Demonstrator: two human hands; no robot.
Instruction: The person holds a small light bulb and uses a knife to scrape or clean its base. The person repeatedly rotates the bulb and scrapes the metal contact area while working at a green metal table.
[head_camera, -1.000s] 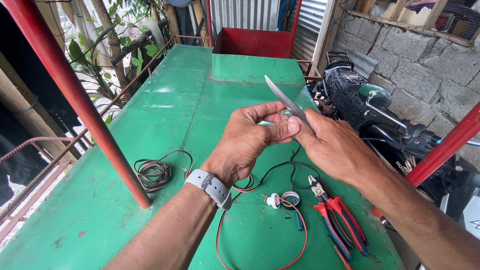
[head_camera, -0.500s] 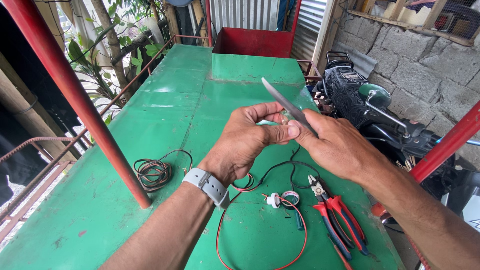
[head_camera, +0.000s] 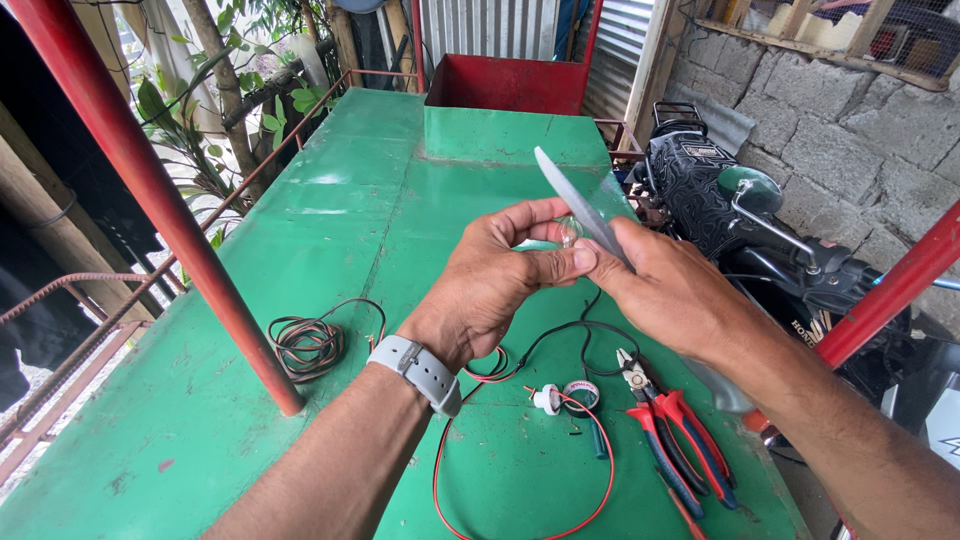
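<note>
Knife (head_camera: 570, 200) gripped in right hand (head_camera: 680, 295), blade angled up past left hand (head_camera: 500, 275), which pinches a small clear bulb (head_camera: 568, 232) at its fingertips; judged risk: blade slipping off smooth glass toward left thumb, or bulb cracking.

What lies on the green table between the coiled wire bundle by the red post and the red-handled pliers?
In the head view, between the coiled wire bundle and the pliers lie the left forearm, a red wire loop and a small white socket.

Bare forearms; grey wristwatch (head_camera: 420, 368), seemingly rubber-strapped, on the left wrist.
</note>
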